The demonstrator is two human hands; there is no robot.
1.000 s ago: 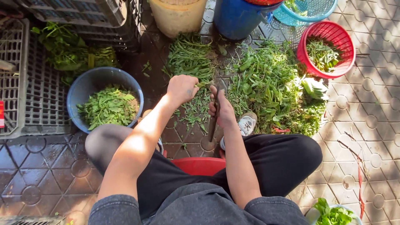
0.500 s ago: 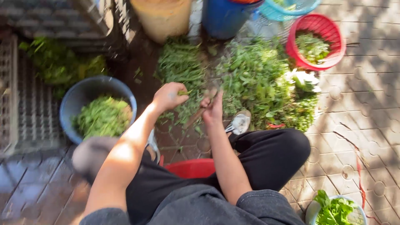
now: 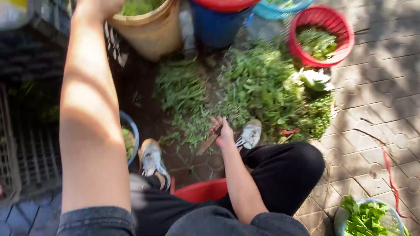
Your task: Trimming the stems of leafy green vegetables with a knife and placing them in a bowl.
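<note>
A knife (image 3: 209, 140) is gripped in the right hand (image 3: 224, 132), greens (image 3: 267, 87) piled just ahead. The left hand (image 3: 98, 5) is raised over the bucket (image 3: 151, 32); grip cannot be told. Much is unsorted.

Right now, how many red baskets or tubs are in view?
2: a red basket of greens at the upper right, and a red tub rim at the top edge, on the blue barrel. Others may lie outside the frame.

No packages, labels, signs or screens visible. Only open containers around the pile of greens (image 3: 267, 87): buckets, baskets, bowls, all unlabelled as far as can be seen.
</note>
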